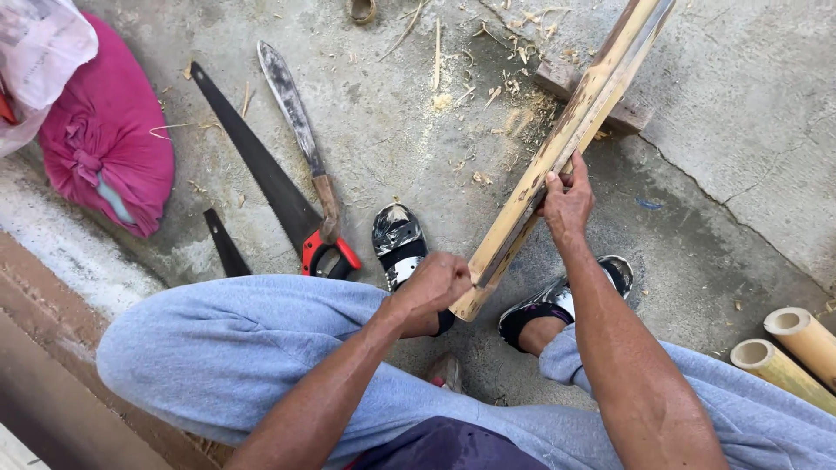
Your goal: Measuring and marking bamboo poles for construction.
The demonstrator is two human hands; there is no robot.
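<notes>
A long split bamboo pole (pixel 570 130) slants from my knees up to the top right, its far part resting on a wooden block (pixel 631 111). My left hand (pixel 433 285) is closed in a fist at the pole's near end, gripping something thin against the split; what it is stays hidden. My right hand (pixel 568 202) wraps the pole from the right side, a little farther up. Both sandalled feet (pixel 399 242) rest on the concrete below the pole.
A hand saw (pixel 261 174) with a red and black handle and a machete (pixel 300 130) lie on the concrete at left. A pink cloth bundle (pixel 104 130) sits at far left. Two cut bamboo sections (pixel 797 352) lie at the right edge. Shavings litter the floor.
</notes>
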